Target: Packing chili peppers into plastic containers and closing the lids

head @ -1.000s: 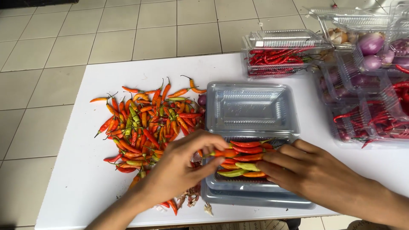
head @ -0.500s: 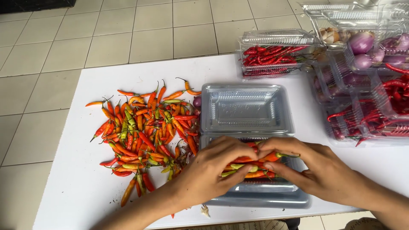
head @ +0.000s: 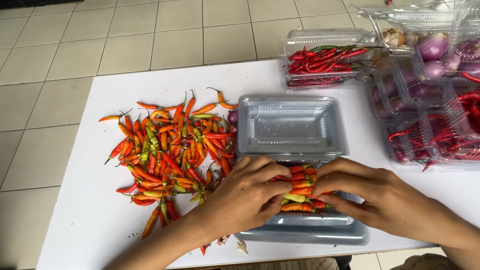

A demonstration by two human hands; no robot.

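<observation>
Both hands, left [head: 250, 192] and right [head: 372, 195], fingers curled around chillies [head: 300, 190], press them into a tray [head: 310, 232]; closing its lid [head: 292, 125] beyond the fingertips seems next.

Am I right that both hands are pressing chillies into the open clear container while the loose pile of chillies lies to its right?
Not quite: the head view shows the loose pile of chillies left of the clear container. Both the left hand and right hand do press chillies into it.
</observation>
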